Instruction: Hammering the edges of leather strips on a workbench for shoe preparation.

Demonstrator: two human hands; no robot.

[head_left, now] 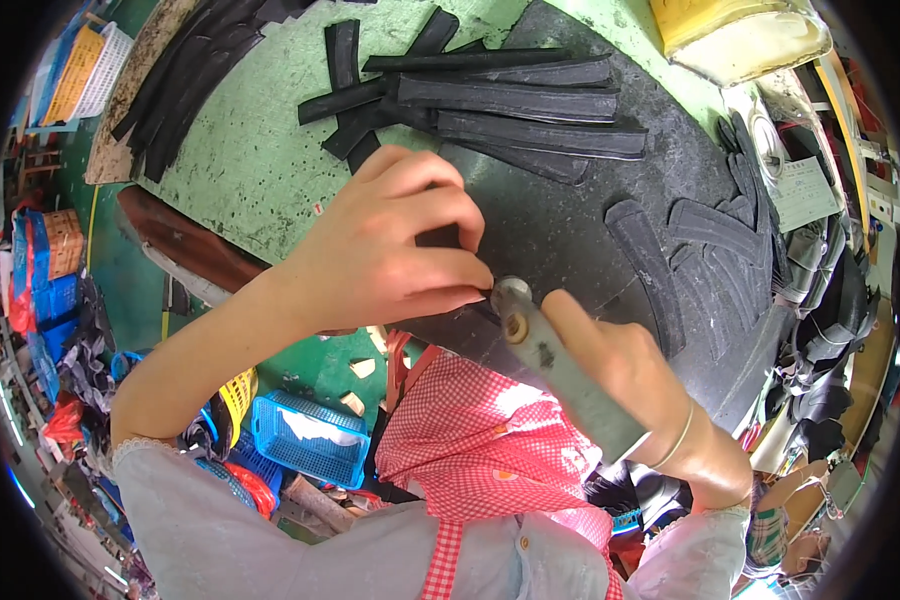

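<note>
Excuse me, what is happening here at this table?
A person in a red checked apron works at a green table. The left hand presses a dark piece onto a black mat. The right hand holds a grey tool with its tip beside the left fingers. Cut black strips lie stacked behind.

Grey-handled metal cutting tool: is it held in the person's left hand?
No: the grey-handled metal cutting tool sits in the right hand, while the left hand presses a black rubber strip.
</note>
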